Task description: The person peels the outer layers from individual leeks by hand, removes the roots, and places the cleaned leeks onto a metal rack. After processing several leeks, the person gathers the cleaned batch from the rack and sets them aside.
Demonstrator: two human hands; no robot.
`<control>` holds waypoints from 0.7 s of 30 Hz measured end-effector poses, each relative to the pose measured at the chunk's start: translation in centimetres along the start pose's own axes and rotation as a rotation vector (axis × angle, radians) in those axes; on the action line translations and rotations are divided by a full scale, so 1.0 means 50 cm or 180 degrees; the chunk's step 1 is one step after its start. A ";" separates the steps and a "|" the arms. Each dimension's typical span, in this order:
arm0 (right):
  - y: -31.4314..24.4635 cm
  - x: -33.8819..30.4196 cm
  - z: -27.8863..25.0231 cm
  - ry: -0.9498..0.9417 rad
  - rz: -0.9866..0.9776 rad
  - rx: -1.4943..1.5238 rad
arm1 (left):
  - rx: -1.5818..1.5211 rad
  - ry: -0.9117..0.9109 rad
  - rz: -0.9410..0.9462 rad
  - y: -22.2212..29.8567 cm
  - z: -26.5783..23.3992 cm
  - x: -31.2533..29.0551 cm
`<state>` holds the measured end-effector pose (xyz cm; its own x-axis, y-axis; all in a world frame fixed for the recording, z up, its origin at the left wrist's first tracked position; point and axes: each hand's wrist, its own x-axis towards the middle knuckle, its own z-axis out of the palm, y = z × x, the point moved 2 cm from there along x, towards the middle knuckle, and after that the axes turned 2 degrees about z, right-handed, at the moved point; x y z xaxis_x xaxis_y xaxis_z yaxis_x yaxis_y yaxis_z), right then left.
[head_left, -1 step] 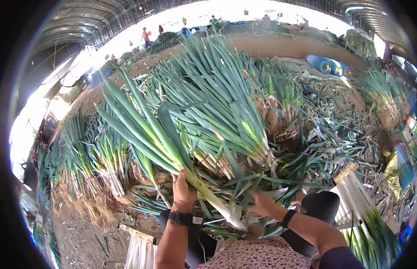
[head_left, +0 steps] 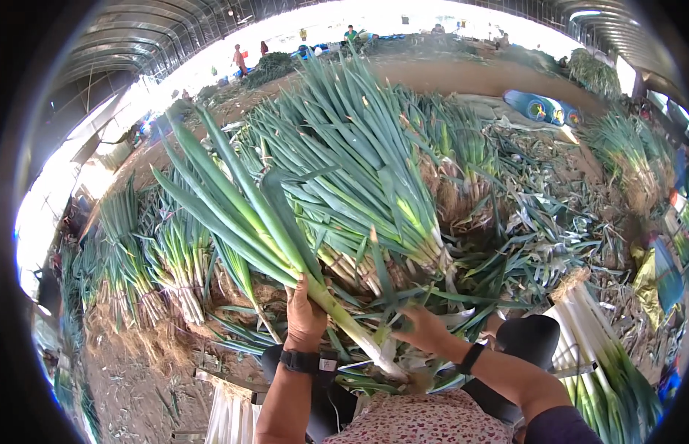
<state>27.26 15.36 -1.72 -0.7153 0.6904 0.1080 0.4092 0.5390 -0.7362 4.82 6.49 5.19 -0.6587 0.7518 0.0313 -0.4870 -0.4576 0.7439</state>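
Note:
A large green onion point(head_left: 315, 288) with long dark green leaves and a pale stalk slants across the middle, its root end low toward my lap. My left hand point(head_left: 305, 314) is wrapped round the stalk below where the leaves fan out. Just right of the stalk, my right hand point(head_left: 424, 330) is closed, its fingers pinching a loose green leaf point(head_left: 381, 270) that sticks up beside the stalk. Part of those fingertips is blurred. The root end lies over peeled scraps above my patterned clothing.
Bundled green onions point(head_left: 359, 163) are heaped ahead, with more bundles point(head_left: 183, 274) at left. Peeled scraps point(head_left: 522, 251) cover the ground at right. White-stalked onions lie on a rack point(head_left: 581, 325) at near right and another rack point(head_left: 230, 381) at near left. People stand far off.
My right hand has shifted slightly left and up, along with the leaf. The green onion in my left hand has tilted a little to the left.

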 end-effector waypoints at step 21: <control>-0.161 0.144 -0.017 -0.0187 0.0043 0.0648 | 0.1137 -0.0416 0.0457 -0.025 0.067 -0.053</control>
<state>19.32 16.42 5.57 -0.7447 0.6644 0.0623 0.3003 0.4171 -0.8578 9.09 6.64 6.43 -0.6158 0.7568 0.2192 -0.1502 -0.3859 0.9102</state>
